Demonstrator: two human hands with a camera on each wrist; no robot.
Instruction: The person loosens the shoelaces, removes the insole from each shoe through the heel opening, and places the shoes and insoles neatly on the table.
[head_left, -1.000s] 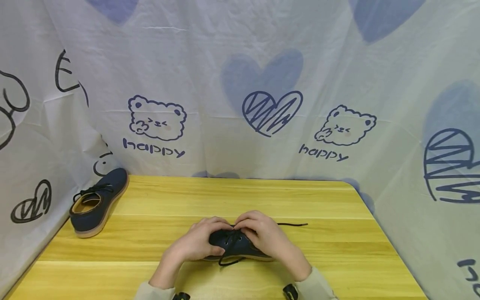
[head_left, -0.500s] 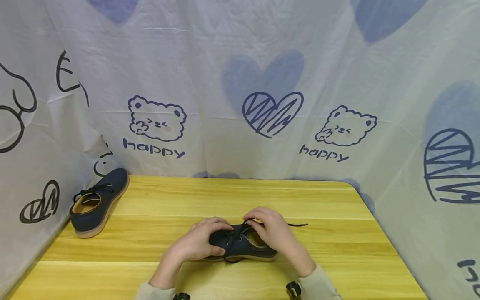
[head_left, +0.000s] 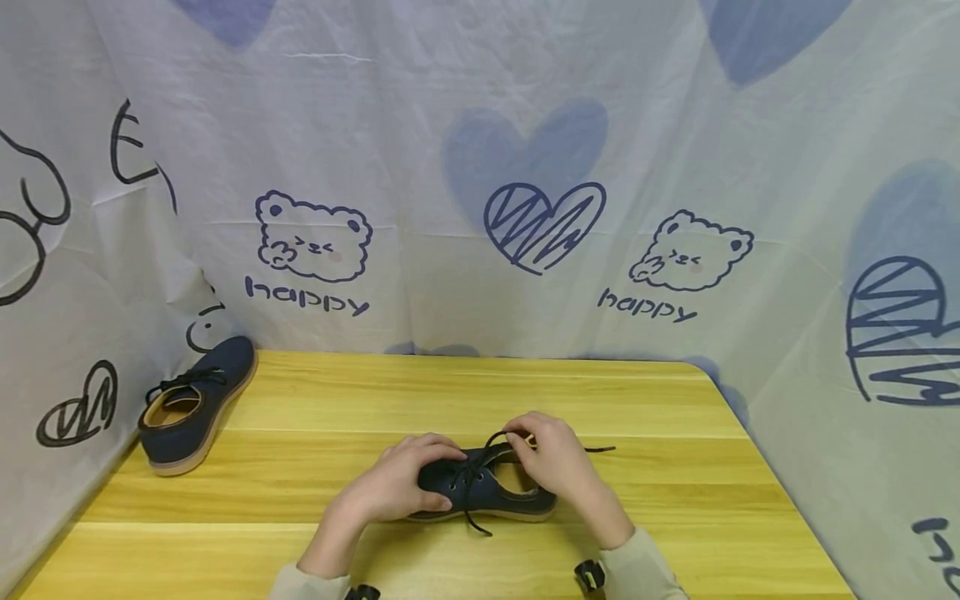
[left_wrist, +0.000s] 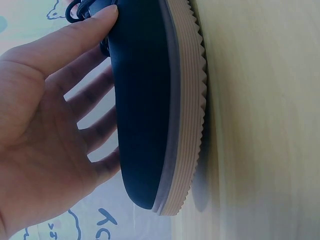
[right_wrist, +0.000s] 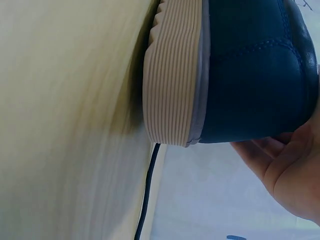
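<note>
A navy lace-up shoe [head_left: 495,498] lies in the middle of the table, toe to the left, its opening to the right. My left hand [head_left: 397,483] holds it over the toe end; in the left wrist view the thumb [left_wrist: 95,25] lies near the laces and the fingers reach behind the upper. Above the far side of the shoe's opening, my right hand [head_left: 553,457] pinches a black shoelace [head_left: 492,437], which bends up from the eyelets. A loose lace end [head_left: 478,528] hangs over the near side. In the right wrist view the heel [right_wrist: 250,95] hides the right fingertips.
A matching navy shoe [head_left: 197,408] with tied laces stands at the table's left edge. Another lace end [head_left: 600,450] runs out to the right on the wooden table [head_left: 660,517]. Printed white curtains [head_left: 435,275] enclose the back and sides.
My right hand has moved right, away from the left hand, drawing the lace up and out. The near-side lace loop has become a loose end. My left hand has stayed on the toe.
</note>
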